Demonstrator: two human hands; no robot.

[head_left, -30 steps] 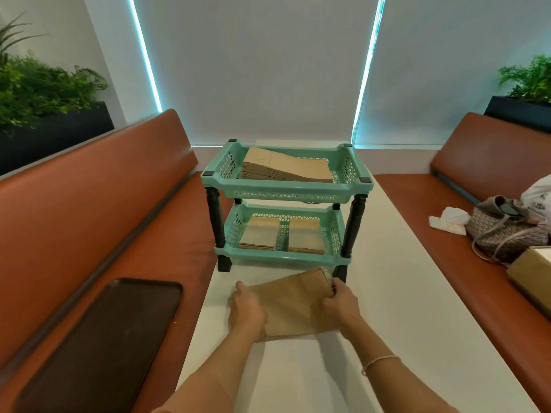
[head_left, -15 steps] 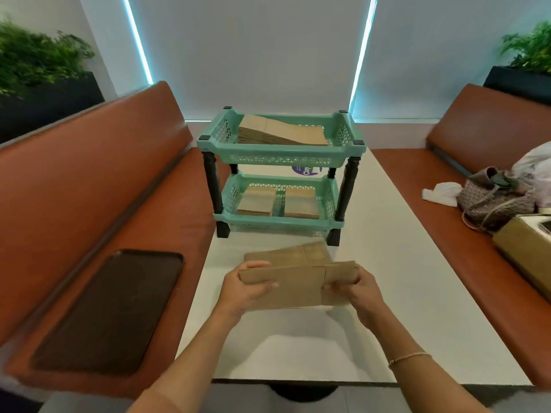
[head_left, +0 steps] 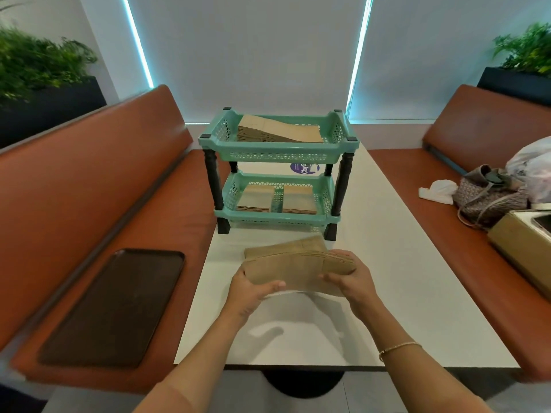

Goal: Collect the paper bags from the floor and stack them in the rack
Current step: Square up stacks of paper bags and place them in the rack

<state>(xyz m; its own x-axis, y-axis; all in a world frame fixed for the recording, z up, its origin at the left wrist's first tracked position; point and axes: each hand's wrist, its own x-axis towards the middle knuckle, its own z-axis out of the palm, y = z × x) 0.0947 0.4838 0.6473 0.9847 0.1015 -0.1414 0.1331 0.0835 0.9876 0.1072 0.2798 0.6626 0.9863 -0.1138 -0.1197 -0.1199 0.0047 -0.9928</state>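
A stack of brown paper bags is held flat just above the white table, in front of the rack. My left hand grips its left end and my right hand grips its right end. The two-tier teal rack stands further back on the table. Its top tray holds a slanted pile of bags. Two smaller piles lie side by side in the bottom tray.
Orange bench seats run along both sides of the table. A dark tray lies on the left bench. On the right bench are a woven handbag, a white cloth, a plastic bag and a box. Planters stand behind both benches.
The stack has come up off the table and nearer to me, both hands holding it. The view has pulled back from the rack, and the table's near edge now shows.
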